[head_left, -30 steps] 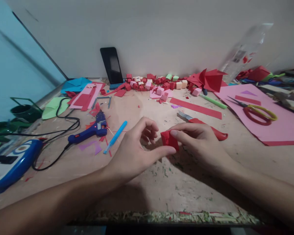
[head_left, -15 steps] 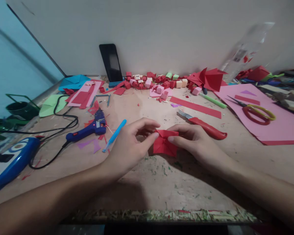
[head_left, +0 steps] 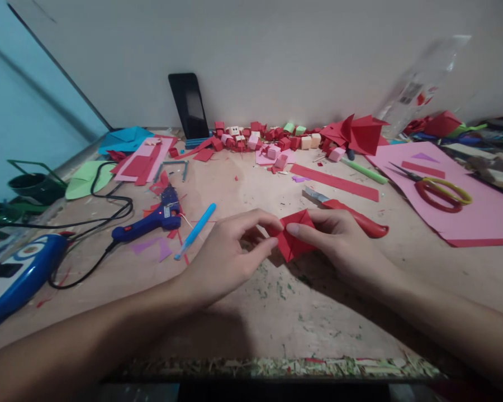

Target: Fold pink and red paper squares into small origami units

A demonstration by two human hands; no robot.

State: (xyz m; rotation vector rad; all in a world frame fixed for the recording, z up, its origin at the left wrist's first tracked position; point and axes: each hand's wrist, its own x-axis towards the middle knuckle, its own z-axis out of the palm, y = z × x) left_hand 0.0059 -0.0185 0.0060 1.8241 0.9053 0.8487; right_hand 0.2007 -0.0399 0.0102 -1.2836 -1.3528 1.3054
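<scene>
A small folded red paper piece [head_left: 292,240] is held just above the worn table [head_left: 276,312] near its middle. My left hand [head_left: 230,254] pinches its left edge between thumb and forefinger. My right hand [head_left: 339,243] grips its right side, thumb on top and fingers curled behind. A red-handled utility knife [head_left: 352,218] lies just behind my right hand, and a light blue pen [head_left: 196,230] lies left of my left hand.
A blue glue gun [head_left: 151,220] with a black cord lies at the left. Several small paper cubes [head_left: 268,142] line the wall by a black phone [head_left: 189,106]. Scissors [head_left: 438,192] rest on pink paper [head_left: 478,218] at the right. A red paper strip [head_left: 335,182] lies behind the knife.
The red paper has been turned and lifted slightly between both hands; it now shows a pointed diamond shape. My left fingers have closed onto its edge.
</scene>
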